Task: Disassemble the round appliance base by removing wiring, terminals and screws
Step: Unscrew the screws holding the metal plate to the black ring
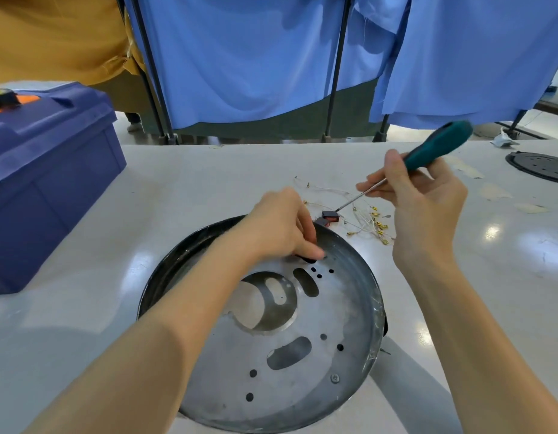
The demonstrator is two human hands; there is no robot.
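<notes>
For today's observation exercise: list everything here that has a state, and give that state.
Round base: flat on table, open side up.
Screw: seated in base.
Wires: loose on table.
Screwdriver: gripped by right hand, tip beyond base.
Left hand: pinches small black part.
Toolbox: lid shut.

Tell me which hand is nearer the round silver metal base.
Left. The left hand pinches a black part at the far rim of the round silver metal base; the right hand holds a teal-handled screwdriver beyond that rim.

Two slender forearms, bare to frame edge; left hand (pixel 281 228), right hand (pixel 423 198) bare too.
</notes>
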